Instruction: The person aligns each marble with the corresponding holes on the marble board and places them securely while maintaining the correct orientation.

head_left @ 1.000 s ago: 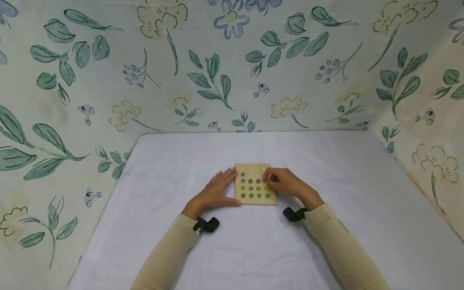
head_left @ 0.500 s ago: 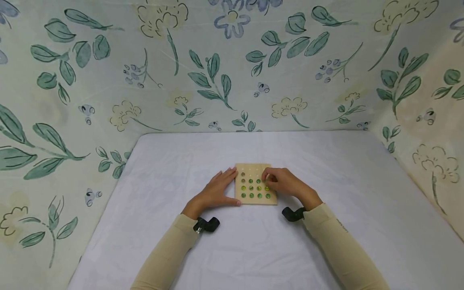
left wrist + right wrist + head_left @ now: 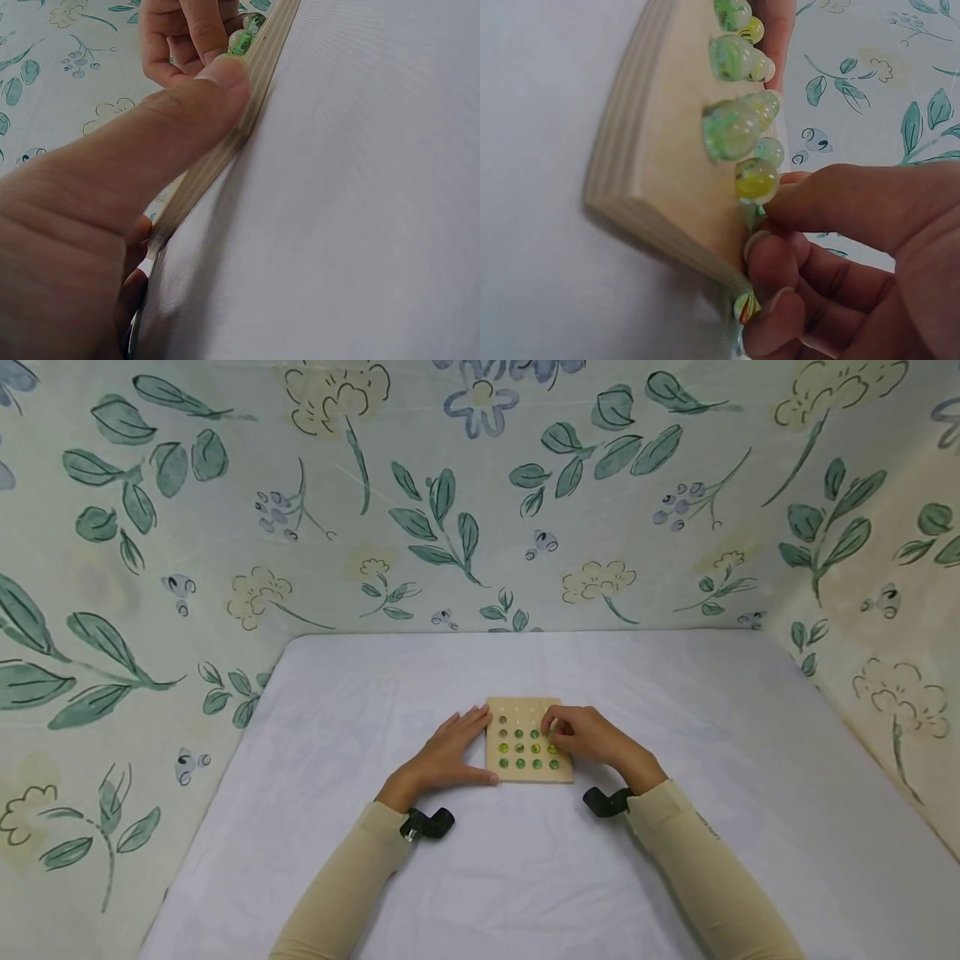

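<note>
A square wooden board (image 3: 528, 773) with rows of glass marbles (image 3: 520, 748) lies on the table. My left hand (image 3: 450, 754) rests against it, fingers spread straight at the left edge and thumb on the near left corner. At the right side of the board is my right hand (image 3: 590, 735), thumb and forefinger pinching a green marble (image 3: 760, 211), mostly hidden between them. Its other fingers curl around a marble with yellow and red streaks (image 3: 746, 307). Just beside the pinch, a yellow marble (image 3: 757, 181) sits in the board.
White cloth (image 3: 495, 877) covers the table around the board. A floral curtain (image 3: 480, 527) stands behind and at both sides. Both wrists carry small black cameras (image 3: 431, 824). Shallow hollows without marbles show along the board's far side (image 3: 525, 706).
My right hand has shifted very slightly left over the board and then stayed there. My left hand and the board keep their places.
</note>
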A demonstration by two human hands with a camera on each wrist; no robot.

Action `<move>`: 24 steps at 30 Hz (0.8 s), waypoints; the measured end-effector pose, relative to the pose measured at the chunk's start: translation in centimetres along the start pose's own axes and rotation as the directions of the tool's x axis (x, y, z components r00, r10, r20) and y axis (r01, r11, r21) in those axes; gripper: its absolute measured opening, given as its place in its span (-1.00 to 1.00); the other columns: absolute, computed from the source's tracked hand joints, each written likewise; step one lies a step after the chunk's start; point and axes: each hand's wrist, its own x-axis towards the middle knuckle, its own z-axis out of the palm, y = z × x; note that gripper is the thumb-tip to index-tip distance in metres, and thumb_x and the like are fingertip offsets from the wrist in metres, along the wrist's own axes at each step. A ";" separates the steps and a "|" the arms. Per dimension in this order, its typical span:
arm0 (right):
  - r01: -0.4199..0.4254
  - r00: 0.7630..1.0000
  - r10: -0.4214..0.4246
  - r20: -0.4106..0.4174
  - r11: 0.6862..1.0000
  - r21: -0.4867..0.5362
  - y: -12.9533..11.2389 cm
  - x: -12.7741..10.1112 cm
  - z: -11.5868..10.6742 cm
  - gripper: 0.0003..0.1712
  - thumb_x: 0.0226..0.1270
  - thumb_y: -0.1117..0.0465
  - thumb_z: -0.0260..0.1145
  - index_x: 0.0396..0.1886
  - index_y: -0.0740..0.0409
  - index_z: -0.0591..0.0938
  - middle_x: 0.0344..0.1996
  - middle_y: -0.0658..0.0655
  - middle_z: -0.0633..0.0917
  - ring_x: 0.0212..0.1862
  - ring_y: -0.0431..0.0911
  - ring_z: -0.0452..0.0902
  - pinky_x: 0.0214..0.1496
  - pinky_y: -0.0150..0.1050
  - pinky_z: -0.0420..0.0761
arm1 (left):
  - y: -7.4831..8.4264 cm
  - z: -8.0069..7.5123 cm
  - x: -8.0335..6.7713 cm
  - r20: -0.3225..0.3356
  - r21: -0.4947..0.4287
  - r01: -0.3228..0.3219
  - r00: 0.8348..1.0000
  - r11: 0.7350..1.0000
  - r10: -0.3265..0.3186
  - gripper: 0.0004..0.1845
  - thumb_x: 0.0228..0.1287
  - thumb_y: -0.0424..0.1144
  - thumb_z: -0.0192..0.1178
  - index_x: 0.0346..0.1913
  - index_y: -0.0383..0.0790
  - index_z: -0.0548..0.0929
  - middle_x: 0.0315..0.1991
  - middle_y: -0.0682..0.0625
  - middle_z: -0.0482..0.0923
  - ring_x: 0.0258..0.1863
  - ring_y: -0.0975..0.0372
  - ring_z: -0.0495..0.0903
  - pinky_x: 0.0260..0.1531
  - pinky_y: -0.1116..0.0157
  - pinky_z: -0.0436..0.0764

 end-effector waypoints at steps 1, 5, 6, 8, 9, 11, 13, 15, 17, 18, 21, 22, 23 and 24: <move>-0.002 1.000 0.002 -0.002 1.000 0.003 0.0 0.0 0.0 -0.84 0.30 0.36 0.23 -0.19 0.05 0.58 -0.50 0.03 0.53 -0.47 -0.12 0.40 -0.45 -0.29 0.44 | 0.0 0.0 0.0 -0.002 0.000 -0.002 1.000 1.000 0.002 0.19 -0.04 0.39 0.31 0.55 -0.08 -0.03 0.55 0.14 -0.17 0.51 0.32 -0.25 0.47 0.29 -0.27; -0.002 1.000 0.002 -0.007 1.000 0.011 0.0 0.0 0.0 -0.85 0.30 0.36 0.22 -0.19 0.06 0.58 -0.50 0.04 0.53 -0.48 -0.12 0.40 -0.45 -0.29 0.44 | 0.0 0.0 0.0 -0.007 0.002 -0.008 1.000 1.000 0.008 0.20 -0.04 0.39 0.31 0.55 -0.09 -0.02 0.55 0.13 -0.17 0.51 0.30 -0.24 0.48 0.27 -0.26; 0.000 1.000 0.000 -0.009 1.000 0.012 0.0 0.0 0.0 -0.85 0.30 0.36 0.22 -0.19 0.06 0.58 -0.51 0.04 0.53 -0.48 -0.12 0.40 -0.46 -0.29 0.44 | 0.0 0.0 0.0 -0.008 0.000 -0.009 1.000 1.000 0.009 0.20 -0.05 0.39 0.31 0.54 -0.09 -0.02 0.55 0.12 -0.16 0.51 0.30 -0.23 0.48 0.27 -0.26; 0.003 1.000 -0.003 -0.010 1.000 0.010 0.0 -0.1 0.0 -0.85 0.30 0.36 0.22 -0.19 0.06 0.58 -0.51 0.03 0.53 -0.48 -0.12 0.40 -0.46 -0.29 0.44 | 0.0 0.0 -0.1 -0.008 -0.003 -0.009 1.000 1.000 0.009 0.20 -0.05 0.39 0.31 0.54 -0.09 -0.02 0.55 0.13 -0.17 0.51 0.30 -0.23 0.48 0.27 -0.26; 0.004 1.000 -0.004 -0.011 1.000 0.009 0.0 -0.1 0.0 -0.86 0.30 0.35 0.22 -0.19 0.06 0.58 -0.51 0.04 0.53 -0.49 -0.12 0.40 -0.47 -0.29 0.44 | 0.0 0.0 -0.1 -0.009 -0.005 -0.010 1.000 1.000 0.010 0.20 -0.05 0.38 0.32 0.54 -0.10 -0.02 0.55 0.12 -0.16 0.51 0.30 -0.23 0.48 0.26 -0.26; 0.001 1.000 -0.001 -0.012 1.000 0.006 0.0 -0.1 -0.1 -0.86 0.31 0.35 0.22 -0.19 0.07 0.58 -0.51 0.04 0.54 -0.49 -0.12 0.40 -0.48 -0.29 0.44 | 0.0 0.0 -0.1 -0.009 -0.005 -0.009 1.000 1.000 0.009 0.19 -0.04 0.38 0.32 0.54 -0.10 -0.02 0.55 0.12 -0.16 0.51 0.30 -0.23 0.48 0.26 -0.26; -0.008 1.000 0.008 -0.014 1.000 0.005 0.0 -0.1 -0.3 -0.85 0.30 0.35 0.22 -0.18 0.07 0.58 -0.50 0.04 0.54 -0.49 -0.11 0.41 -0.49 -0.28 0.44 | 0.0 0.0 -0.1 -0.007 -0.002 -0.007 1.000 1.000 0.007 0.20 -0.04 0.38 0.31 0.54 -0.09 -0.02 0.55 0.13 -0.17 0.51 0.31 -0.23 0.48 0.27 -0.26; -0.023 0.999 0.023 -0.025 1.000 0.007 0.0 -0.1 -0.4 -0.84 0.29 0.35 0.22 -0.18 0.06 0.58 -0.50 0.05 0.55 -0.48 -0.11 0.41 -0.49 -0.28 0.45 | 0.0 0.0 -0.1 -0.010 -0.002 -0.008 1.000 1.000 0.008 0.20 -0.05 0.38 0.32 0.54 -0.10 -0.01 0.55 0.12 -0.16 0.51 0.30 -0.23 0.48 0.27 -0.26; -0.033 0.999 0.033 -0.037 0.999 0.003 0.0 -0.1 -0.6 -0.83 0.29 0.36 0.21 -0.17 0.05 0.58 -0.50 0.05 0.55 -0.47 -0.10 0.41 -0.49 -0.27 0.45 | 0.0 0.0 0.0 -0.009 0.000 -0.004 1.000 1.000 0.004 0.20 -0.05 0.39 0.31 0.54 -0.09 -0.01 0.55 0.12 -0.16 0.51 0.31 -0.24 0.47 0.29 -0.27; -0.042 0.998 0.042 -0.044 0.999 0.003 -0.1 -0.1 -0.7 -0.82 0.28 0.36 0.21 -0.17 0.05 0.58 -0.49 0.05 0.55 -0.46 -0.09 0.42 -0.48 -0.27 0.46 | 0.0 0.0 0.0 -0.008 0.001 -0.002 1.000 1.000 0.002 0.20 -0.05 0.39 0.31 0.54 -0.09 -0.01 0.55 0.13 -0.17 0.51 0.31 -0.24 0.47 0.29 -0.28; -0.061 0.996 0.061 -0.063 0.998 -0.006 0.0 -0.2 -1.0 -0.83 0.29 0.34 0.21 -0.17 0.04 0.58 -0.45 0.06 0.56 -0.42 -0.08 0.44 -0.46 -0.26 0.49 | 0.0 0.0 -0.1 -0.009 0.001 -0.002 1.000 1.000 0.003 0.20 -0.05 0.39 0.32 0.54 -0.09 -0.01 0.55 0.13 -0.17 0.51 0.31 -0.24 0.47 0.29 -0.28; -0.067 0.996 0.066 -0.067 0.998 -0.010 0.0 -0.2 -1.0 -0.83 0.30 0.33 0.22 -0.16 0.04 0.58 -0.43 0.06 0.57 -0.40 -0.07 0.45 -0.45 -0.26 0.50 | 0.0 0.0 -0.1 -0.007 0.003 -0.001 1.000 1.000 0.001 0.20 -0.05 0.39 0.31 0.54 -0.09 -0.01 0.55 0.13 -0.17 0.51 0.31 -0.24 0.47 0.30 -0.28; -0.072 0.995 0.070 -0.072 0.997 -0.014 0.1 -0.2 -1.1 -0.83 0.30 0.33 0.22 -0.15 0.04 0.58 -0.41 0.07 0.57 -0.38 -0.06 0.46 -0.44 -0.26 0.51 | 0.0 0.0 -0.1 -0.006 0.003 -0.002 1.000 1.000 0.002 0.20 -0.05 0.39 0.31 0.54 -0.09 -0.01 0.55 0.13 -0.17 0.51 0.31 -0.24 0.47 0.30 -0.28; -0.080 0.994 0.079 -0.079 0.997 -0.016 0.1 -0.2 -1.1 -0.83 0.30 0.32 0.22 -0.14 0.03 0.58 -0.39 0.07 0.58 -0.37 -0.06 0.47 -0.43 -0.26 0.52 | 0.0 0.0 -0.1 -0.007 0.003 -0.004 1.000 1.000 0.004 0.20 -0.05 0.39 0.32 0.54 -0.10 -0.01 0.55 0.13 -0.17 0.51 0.31 -0.24 0.47 0.29 -0.28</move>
